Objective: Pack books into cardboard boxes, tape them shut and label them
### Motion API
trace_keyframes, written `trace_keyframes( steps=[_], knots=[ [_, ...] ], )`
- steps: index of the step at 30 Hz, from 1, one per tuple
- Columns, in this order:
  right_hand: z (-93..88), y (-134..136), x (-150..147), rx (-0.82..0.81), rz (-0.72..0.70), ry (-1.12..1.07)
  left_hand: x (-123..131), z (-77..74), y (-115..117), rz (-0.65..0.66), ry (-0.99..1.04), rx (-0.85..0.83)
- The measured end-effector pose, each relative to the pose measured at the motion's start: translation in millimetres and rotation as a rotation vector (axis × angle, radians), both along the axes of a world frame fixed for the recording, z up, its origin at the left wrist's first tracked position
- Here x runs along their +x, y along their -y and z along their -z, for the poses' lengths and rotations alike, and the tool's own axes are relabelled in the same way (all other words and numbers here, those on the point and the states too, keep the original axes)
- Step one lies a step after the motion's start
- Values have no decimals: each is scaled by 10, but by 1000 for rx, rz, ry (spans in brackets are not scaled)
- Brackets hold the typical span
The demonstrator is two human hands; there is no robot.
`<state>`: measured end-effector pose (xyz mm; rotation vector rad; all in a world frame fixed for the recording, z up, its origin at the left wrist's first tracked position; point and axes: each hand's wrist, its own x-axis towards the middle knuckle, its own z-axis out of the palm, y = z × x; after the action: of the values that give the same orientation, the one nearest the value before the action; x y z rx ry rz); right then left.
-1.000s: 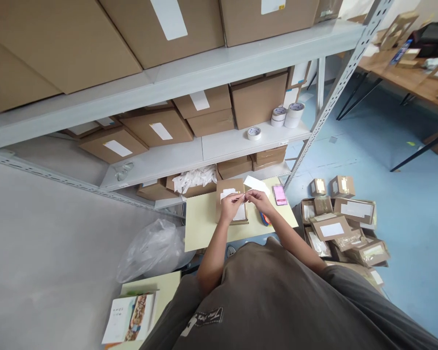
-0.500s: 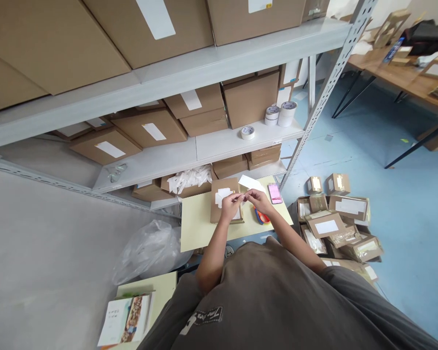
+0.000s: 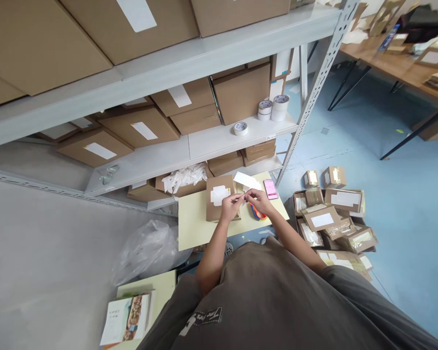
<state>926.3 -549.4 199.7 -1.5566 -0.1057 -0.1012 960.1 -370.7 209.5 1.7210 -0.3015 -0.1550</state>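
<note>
Two cartons sit nearest the hands: a brown cardboard box (image 3: pixel 213 211) with a white label (image 3: pixel 219 195) on top stands on a pale yellow board (image 3: pixel 195 231), and just past the board an open carton (image 3: pixel 195 187) is heaped with white packets (image 3: pixel 184 177). Both forearms angle in from the grey shirt (image 3: pixel 273 291), the left hand (image 3: pixel 230 206) over the box's near corner and the right hand (image 3: pixel 259 201) just beside it, fingertips (image 3: pixel 248 195) pressed together, pinching a small pale scrap, too small to tell what it is. A white card (image 3: pixel 246 181) lies just beyond them, near a pink phone (image 3: pixel 270 189), and small parcels (image 3: pixel 332 209) are piled on the blue floor (image 3: pixel 405 146)
</note>
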Motion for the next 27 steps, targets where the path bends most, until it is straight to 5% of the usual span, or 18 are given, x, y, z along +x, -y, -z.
trace_keyframes(
  steps=[5,12,19,27],
  knots=[
    [65,47,-50,81,-14,-32,-1,126,56,-103,-135,-39],
    [114,112,-102,170,0,-70,-109,163,163,-35,-91,-42],
    [159,206,-137,186,89,-177,-45,184,151,-275,-56,22],
    [326,59,-90,202,92,-184,-109,229,151,-140,-56,34]
  ],
)
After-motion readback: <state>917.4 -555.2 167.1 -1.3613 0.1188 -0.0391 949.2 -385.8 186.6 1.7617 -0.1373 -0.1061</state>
